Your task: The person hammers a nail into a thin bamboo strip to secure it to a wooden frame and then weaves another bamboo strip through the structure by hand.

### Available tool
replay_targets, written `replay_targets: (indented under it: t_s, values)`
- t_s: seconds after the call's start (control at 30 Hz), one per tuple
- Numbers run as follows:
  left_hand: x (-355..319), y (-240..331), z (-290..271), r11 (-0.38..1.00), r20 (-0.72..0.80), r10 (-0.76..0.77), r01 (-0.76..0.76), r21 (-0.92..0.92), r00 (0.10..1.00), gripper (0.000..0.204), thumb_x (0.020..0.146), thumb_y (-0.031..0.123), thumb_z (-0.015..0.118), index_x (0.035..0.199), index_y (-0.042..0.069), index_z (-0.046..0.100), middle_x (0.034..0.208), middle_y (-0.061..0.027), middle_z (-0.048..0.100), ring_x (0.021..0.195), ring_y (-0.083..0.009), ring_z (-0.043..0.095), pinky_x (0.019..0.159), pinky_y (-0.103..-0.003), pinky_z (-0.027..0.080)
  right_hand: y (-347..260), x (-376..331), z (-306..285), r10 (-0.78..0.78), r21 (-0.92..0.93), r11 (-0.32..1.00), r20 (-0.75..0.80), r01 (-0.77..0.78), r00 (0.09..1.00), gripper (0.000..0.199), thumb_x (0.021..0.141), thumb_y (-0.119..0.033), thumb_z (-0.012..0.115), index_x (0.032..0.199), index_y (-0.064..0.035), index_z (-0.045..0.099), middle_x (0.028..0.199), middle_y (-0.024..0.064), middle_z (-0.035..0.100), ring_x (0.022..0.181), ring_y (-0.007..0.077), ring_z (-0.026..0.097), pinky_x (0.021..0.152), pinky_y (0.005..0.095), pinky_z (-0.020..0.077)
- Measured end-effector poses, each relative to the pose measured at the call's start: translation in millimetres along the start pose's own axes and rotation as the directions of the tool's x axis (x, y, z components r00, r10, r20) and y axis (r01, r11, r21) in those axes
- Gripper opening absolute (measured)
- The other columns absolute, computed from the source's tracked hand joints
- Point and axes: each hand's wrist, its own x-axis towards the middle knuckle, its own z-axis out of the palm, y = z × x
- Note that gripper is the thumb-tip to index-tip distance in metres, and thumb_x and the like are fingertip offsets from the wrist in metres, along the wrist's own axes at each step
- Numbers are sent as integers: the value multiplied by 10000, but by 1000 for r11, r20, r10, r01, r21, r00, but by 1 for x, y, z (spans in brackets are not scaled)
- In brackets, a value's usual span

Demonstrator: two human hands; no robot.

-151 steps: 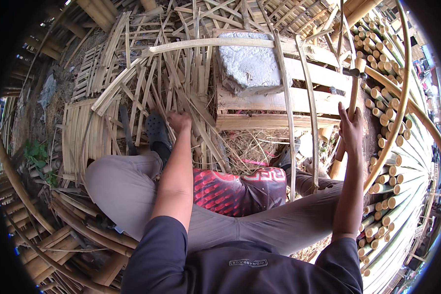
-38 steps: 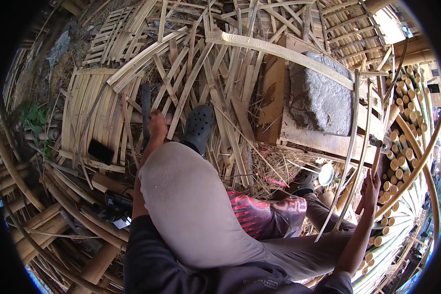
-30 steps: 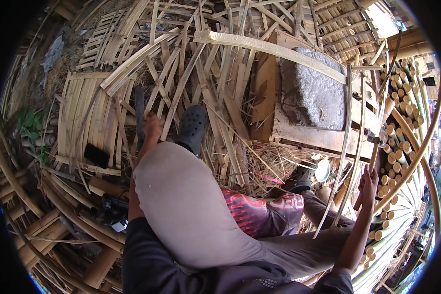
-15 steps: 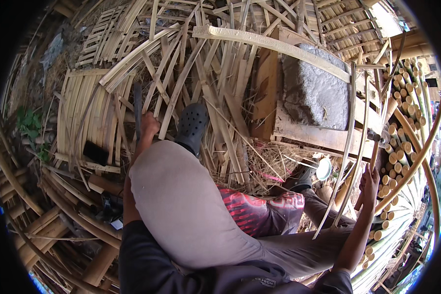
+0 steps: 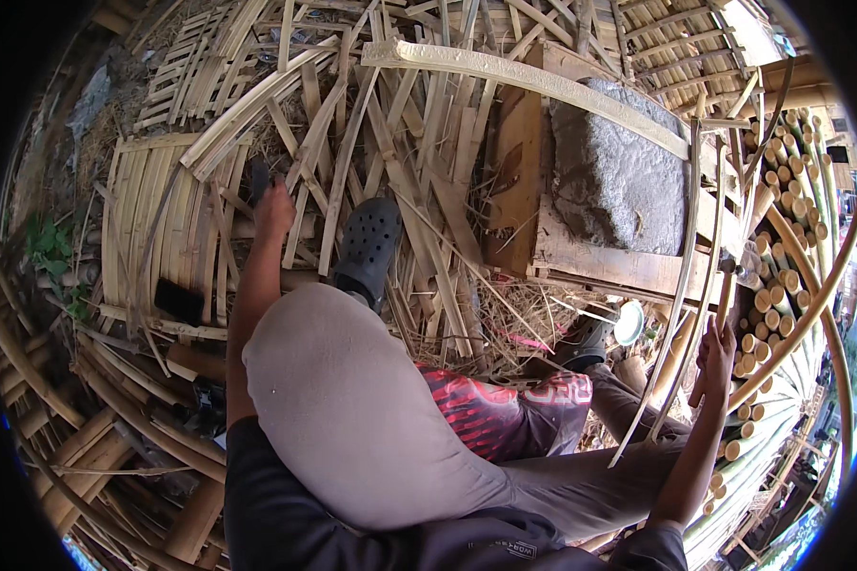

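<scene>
My left hand (image 5: 275, 209) reaches forward past my raised knee, fingers closed on a dark flat blade (image 5: 260, 178) whose far end sticks out ahead of the hand. Most of the blade is hidden by the hand. At the right, my right hand (image 5: 715, 354) is wrapped around the wooden handle of a hammer (image 5: 725, 300), its head pointing away from me. A long split bamboo strip (image 5: 528, 74) lies across a rough grey stone block (image 5: 619, 171), which rests on a wooden box (image 5: 590, 257).
Bamboo slats (image 5: 438, 190) cover the ground around my grey clog (image 5: 367, 249). Slatted bamboo panels (image 5: 152, 219) lie left, with a black phone (image 5: 179, 301) on one. Cut bamboo poles (image 5: 781, 285) are stacked at right. Thin strips (image 5: 681, 314) stand slanted near my right hand.
My left hand has moved forward and slightly left with the blade, which now shows less of its length. The right hand and hammer have barely moved; the view has shifted slightly.
</scene>
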Motion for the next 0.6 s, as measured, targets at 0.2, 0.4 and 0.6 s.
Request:
replay_targets:
  t_s: [0.2,0.4,0.6]
  values:
    - [13,13,-6,997,136,-60,53,56,989,286,925,122,599,1199,39,583,1184,-214,619,1074,-404,637,879,-507,548,12,6,-4,-9,4,1000,-41,9,999,212,1003,-314,601,918,-156,490,565,-106,309,414,1,272,359,188,200]
    - [16,7,0,996,169,-93,90,23,981,273,905,113,633,1172,57,609,1192,-212,623,1098,-397,626,903,-501,541,5,4,-3,30,19,999,-24,-30,999,194,993,-259,605,901,-151,473,605,-111,344,451,-6,297,388,189,220]
    - [15,-17,-3,973,-131,-133,105,-204,982,256,855,151,710,1093,79,648,1013,-186,704,958,-393,675,811,-512,549,0,1,-2,11,14,1000,-48,-10,999,229,993,-293,608,879,-154,467,607,-109,337,459,-3,297,394,191,229]
